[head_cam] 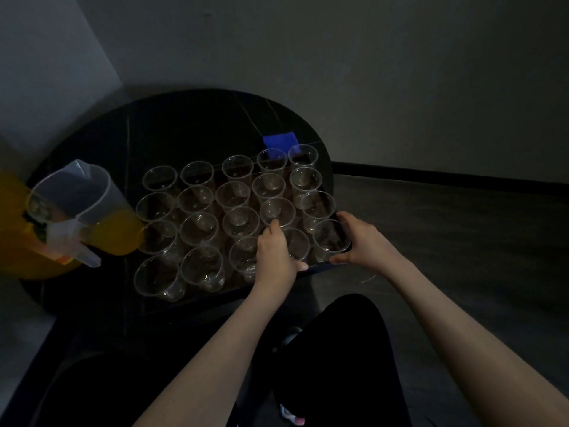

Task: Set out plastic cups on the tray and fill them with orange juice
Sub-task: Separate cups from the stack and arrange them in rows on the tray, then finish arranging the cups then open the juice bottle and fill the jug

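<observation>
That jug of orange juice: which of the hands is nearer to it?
The left hand, among the near-row cups right of the jug. The right hand is farther, at the tray's right corner.

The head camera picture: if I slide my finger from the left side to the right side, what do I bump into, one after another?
Big orange juice container → clear pitcher holding some juice → the tray's empty plastic cups → left hand among the near cups → right hand at the tray's near right corner.
</observation>
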